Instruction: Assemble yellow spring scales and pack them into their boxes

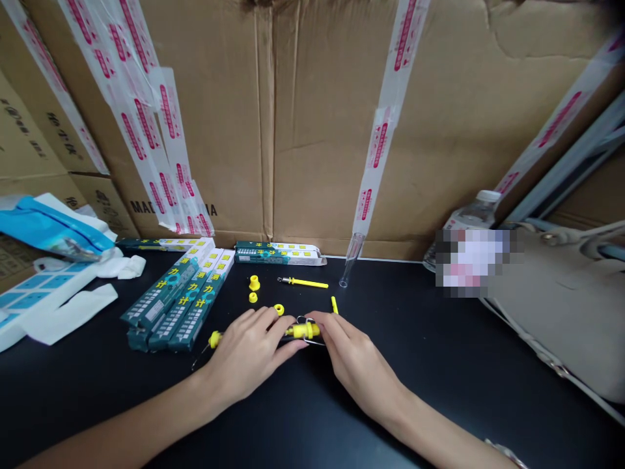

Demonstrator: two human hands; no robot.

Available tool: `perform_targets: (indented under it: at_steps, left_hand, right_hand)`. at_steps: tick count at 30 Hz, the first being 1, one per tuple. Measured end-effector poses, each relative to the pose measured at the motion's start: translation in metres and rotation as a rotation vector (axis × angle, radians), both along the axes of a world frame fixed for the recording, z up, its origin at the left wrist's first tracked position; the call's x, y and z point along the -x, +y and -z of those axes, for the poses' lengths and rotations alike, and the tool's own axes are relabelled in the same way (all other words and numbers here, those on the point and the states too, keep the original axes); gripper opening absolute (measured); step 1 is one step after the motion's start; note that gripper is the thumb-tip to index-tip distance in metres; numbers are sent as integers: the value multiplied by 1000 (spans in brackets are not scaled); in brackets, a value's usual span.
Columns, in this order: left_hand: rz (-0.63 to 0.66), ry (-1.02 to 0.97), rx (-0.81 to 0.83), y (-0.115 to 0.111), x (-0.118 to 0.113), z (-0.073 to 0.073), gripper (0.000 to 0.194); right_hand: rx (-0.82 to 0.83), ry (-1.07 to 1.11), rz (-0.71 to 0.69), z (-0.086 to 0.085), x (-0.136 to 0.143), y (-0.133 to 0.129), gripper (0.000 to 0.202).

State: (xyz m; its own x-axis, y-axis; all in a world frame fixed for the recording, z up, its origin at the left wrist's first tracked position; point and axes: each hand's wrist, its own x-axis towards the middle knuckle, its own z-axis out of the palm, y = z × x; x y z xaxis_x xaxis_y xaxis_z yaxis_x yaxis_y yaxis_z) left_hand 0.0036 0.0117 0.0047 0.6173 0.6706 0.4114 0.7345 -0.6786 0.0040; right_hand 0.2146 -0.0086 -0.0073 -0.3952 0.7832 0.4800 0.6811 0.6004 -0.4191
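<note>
Low over the black tabletop, both hands grip a tubular spring scale (303, 331) that lies crosswise. My left hand (247, 352) is wrapped over its barrel, and a yellow end cap with a wire hook shows past the wrist side. At the other end, my right hand (354, 355) pinches the yellow end and its metal wire. Just beyond the fingers are a yellow ring (278, 309) and a short yellow rod (334, 305). Farther back lie a yellow flanged cap (254, 283), a small yellow cap (252, 298), a yellow rod with a spring (307, 283) and a clear tube (351, 260).
Several green-and-white spring scale boxes (195, 293) lie to the left, with more boxes (278, 253) at the back. A power strip (34, 296) and blue packet (53, 225) sit far left. At right are a bottle (476, 212) and pale bag (566, 306). Cardboard boxes (322, 163) wall the back.
</note>
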Motion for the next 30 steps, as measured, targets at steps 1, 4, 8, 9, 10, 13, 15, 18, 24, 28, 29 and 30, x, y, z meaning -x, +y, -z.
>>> perform_targets:
  at_steps: [1,4,8,9,10,13,15,18,24,28,29,30]
  left_hand:
    - [-1,3,-7,0,0,-1,39]
    - [0,21,-3,-1,-2,-2,42]
    - [-13,22,22,-1,-2,-3,42]
    - [-14,21,19,0,-2,-3,42]
    - [-10,19,13,1,-2,-3,41]
    - [5,14,17,2,-1,-3,40]
    - [12,11,42,3,-2,-3,40]
    - [26,-2,82,1,-2,-3,41]
    - [-1,15,88,1,-2,-3,41]
    - [-3,12,105,1,-2,-4,41]
    - [-1,11,104,1,-2,-4,41]
    - [2,9,99,1,-2,-4,41]
  right_hand:
    - [-19,-32,2,0,0,0,37]
    - [-82,-112,4,0,-2,-1,46]
    - [-156,-131,-4,-2,-4,-1,56]
    - [-173,-134,-5,-2,-4,-1,57]
    - [-187,-139,-8,-3,-4,-2,57]
    - [-210,-154,-13,-5,-4,-3,53]
    - [-242,-175,-13,-6,-3,-3,49]
    - [-334,-246,-20,-8,-2,-3,44]
    - [-400,-291,-37,-10,-3,-3,42]
    - [-381,-276,-27,-9,-4,-3,44]
    - [-379,-274,-25,-8,-4,-3,44]
    - [-378,-273,-24,-8,-4,-3,44]
